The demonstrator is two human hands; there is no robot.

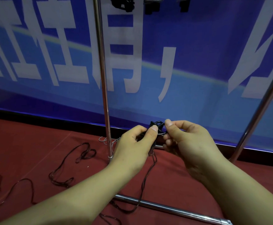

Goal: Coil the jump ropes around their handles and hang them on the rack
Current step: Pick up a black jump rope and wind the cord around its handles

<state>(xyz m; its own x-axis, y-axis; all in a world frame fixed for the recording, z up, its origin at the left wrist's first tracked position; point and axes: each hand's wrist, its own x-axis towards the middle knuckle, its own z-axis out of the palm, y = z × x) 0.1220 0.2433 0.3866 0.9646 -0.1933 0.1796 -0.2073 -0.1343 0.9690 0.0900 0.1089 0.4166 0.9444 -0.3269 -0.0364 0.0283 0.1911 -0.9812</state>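
Observation:
My left hand (135,143) grips the black handles (153,127) of a jump rope, thumb pressed on top. My right hand (184,138) pinches a loop of thin dark rope (161,125) at the top of the handles. The loose rope (146,177) hangs from the handles down to the floor and trails left in loops (70,161). The chrome rack upright (104,88) stands just left of my hands. Dark coiled ropes (124,4) hang at the top edge of the view.
The rack's low chrome bar (173,210) crosses the red carpet (35,143) below my arms. A slanted chrome leg (261,108) rises at the right. A blue banner with large white characters (197,62) fills the background. Metal hooks (105,140) lie by the upright's foot.

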